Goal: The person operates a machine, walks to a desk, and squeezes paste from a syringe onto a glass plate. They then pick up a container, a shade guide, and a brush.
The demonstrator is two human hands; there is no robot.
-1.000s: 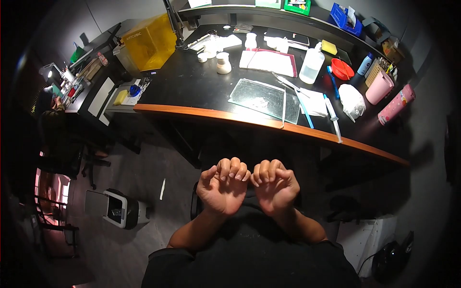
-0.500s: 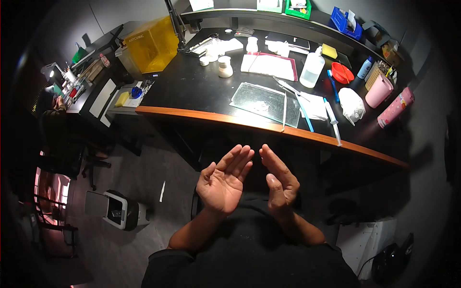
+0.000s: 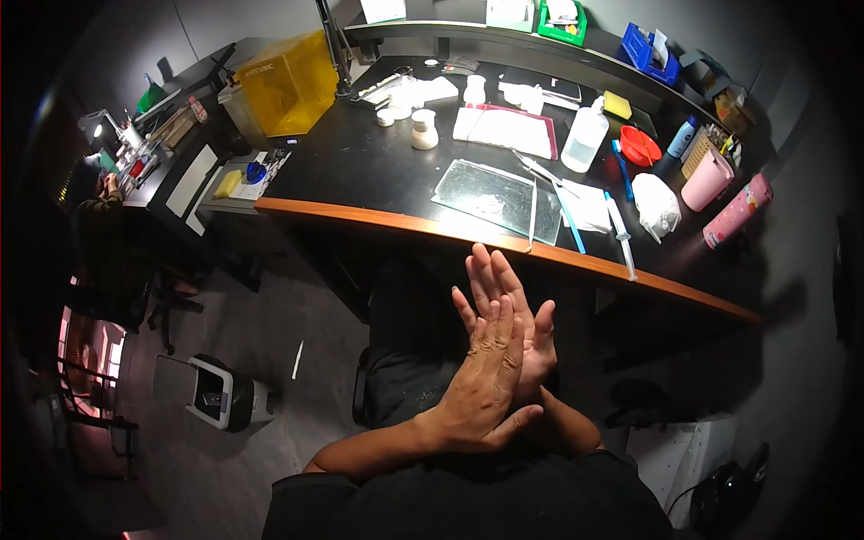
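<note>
My left hand (image 3: 480,393) lies palm-down against the palm of my right hand (image 3: 531,337), both in front of my body and below the desk edge. The fingers of each hand are stretched out, and neither holds anything. Part of the right palm is hidden behind the left hand. Beyond my hands, near the desk's wooden edge, lies a glass plate (image 3: 486,198) with a thin metal tool (image 3: 533,214) across its right side. Right of it are a blue stick (image 3: 572,227), a syringe (image 3: 619,227) and a white paper sheet (image 3: 589,211).
On the black desk (image 3: 360,171) stand a clear pump bottle (image 3: 585,139), a white jar (image 3: 424,131), a red bowl (image 3: 641,146) and a pink tumbler (image 3: 738,211). A bin (image 3: 225,393) stands on the floor at left. Another person (image 3: 99,211) sits at the far left.
My hands were apart, with palms facing each other. Now the left has turned over and moved right onto the right palm, and the right hand has opened upward.
</note>
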